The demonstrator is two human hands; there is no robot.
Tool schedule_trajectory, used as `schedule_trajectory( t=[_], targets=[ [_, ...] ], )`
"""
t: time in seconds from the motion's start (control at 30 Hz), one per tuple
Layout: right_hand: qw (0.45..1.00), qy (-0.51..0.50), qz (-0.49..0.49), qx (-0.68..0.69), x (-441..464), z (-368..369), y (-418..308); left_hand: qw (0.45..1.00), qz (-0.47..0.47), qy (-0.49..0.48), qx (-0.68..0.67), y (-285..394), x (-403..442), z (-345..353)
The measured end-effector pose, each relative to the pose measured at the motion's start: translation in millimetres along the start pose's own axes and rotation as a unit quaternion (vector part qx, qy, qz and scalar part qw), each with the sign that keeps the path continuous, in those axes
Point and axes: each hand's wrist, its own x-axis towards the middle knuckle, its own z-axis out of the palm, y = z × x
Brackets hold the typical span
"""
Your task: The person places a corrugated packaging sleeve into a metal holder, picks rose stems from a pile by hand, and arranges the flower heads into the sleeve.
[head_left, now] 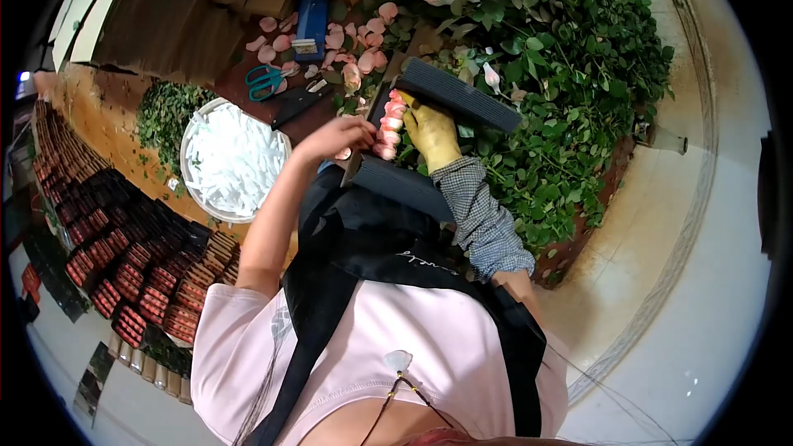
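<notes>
A row of pink-and-cream rose heads (388, 125) lies between two dark ribbed side pieces (462, 95) of a holder in front of my lap. My right hand (433, 132), in a yellow glove with a checked sleeve cover, is on the stem side of the row, its fingers curled at the upper roses. The stems are hidden under the glove and leaves. My bare left hand (339, 139) reaches in from the left, fingers extended and slightly bent, fingertips close to the lower blooms. Another pinkish petal or bloom shows just below those fingers.
Leafy rose stems (570, 58) pile up at right. Loose petals (363, 41), teal scissors (264, 83) and a blue tape dispenser (311, 21) lie beyond. A round tub of white sleeves (235, 161) stands left, near flattened cardboard (165, 16) and rows of packed bunches (132, 264).
</notes>
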Motion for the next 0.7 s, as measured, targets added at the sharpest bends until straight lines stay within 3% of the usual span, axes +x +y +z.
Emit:
schedule_trajectory(
  t=[0.1, 0.13, 0.23, 0.33, 0.4, 0.53, 0.7],
  targets=[
    [0.998, 0.043, -0.038, 0.010, 0, 9, 10, 0.986, -0.007, 0.164, 0.038, 11, -28, -21],
    [0.998, 0.049, -0.043, 0.022, 1, 11, 12, 0.982, -0.003, 0.186, -0.015, 5, -32, -27],
    [0.993, 0.064, -0.070, 0.067, 3, 12, 13, 0.973, -0.020, 0.230, -0.001, 12, -47, -31],
    [0.992, 0.082, -0.082, 0.052, 4, 18, 17, 0.973, 0.000, 0.231, 0.002, -2, -44, -28],
    [0.997, 0.053, -0.040, 0.048, 5, 21, 16, 0.976, 0.008, 0.218, -0.026, -1, -40, -21],
    [0.993, 0.083, -0.082, 0.002, 6, 23, 19, 0.975, 0.060, 0.210, -0.031, 9, -29, -6],
    [0.992, 0.094, -0.090, 0.005, 4, 22, 18, 0.965, 0.029, 0.236, -0.110, 4, -22, -8]
  ],
)
